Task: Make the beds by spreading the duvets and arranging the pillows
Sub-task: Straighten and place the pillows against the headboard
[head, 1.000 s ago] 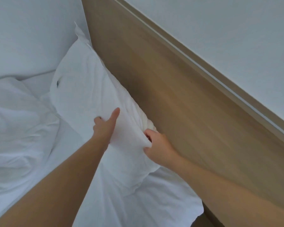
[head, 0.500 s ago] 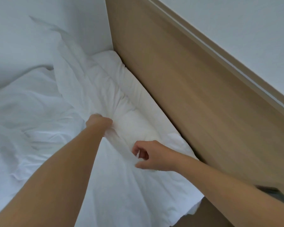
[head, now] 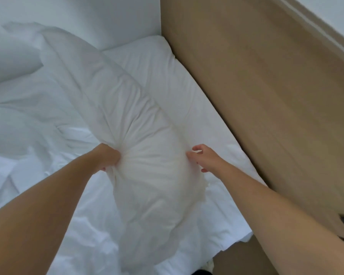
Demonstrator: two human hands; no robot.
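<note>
1. Two white heaps fill the left: a rumpled duvet (head: pixel 22 124) lies over the bed, its folds running up to the white wall (head: pixel 74 14) at the top left, with no bare mattress showing on that side.
2. The left hand (head: pixel 107 158) is clenched, its fingers buried in a bunched fold on the left edge of the pillow (head: pixel 147 155); creases fan out from that grip.
3. The pillow runs lengthwise from the upper left down to the bottom centre, lying on the bed between the duvet and the headboard side. Its near end reaches close to the bed's lower edge.
4. A second, flatter white cushion or mattress edge (head: pixel 163 62) lies behind it, pressed right up against the board; which it is cannot be told.
5. The right hand (head: pixel 205 158) is loose, fingers curled and spread, its fingertips just at the pillow's right edge, gripping nothing.
6. A strip of flat white sheet (head: pixel 228 197) lies open between the pillow and the board, narrowing toward the top.
7. The wooden headboard (head: pixel 266 96) slants across the right side, its long lower edge touching the bedding all along.
8. A paler wall shows above the board's top rim at the upper right corner.
9. The bed's corner ends at the bottom right, where brown floor (head: pixel 238 259) begins.
</note>
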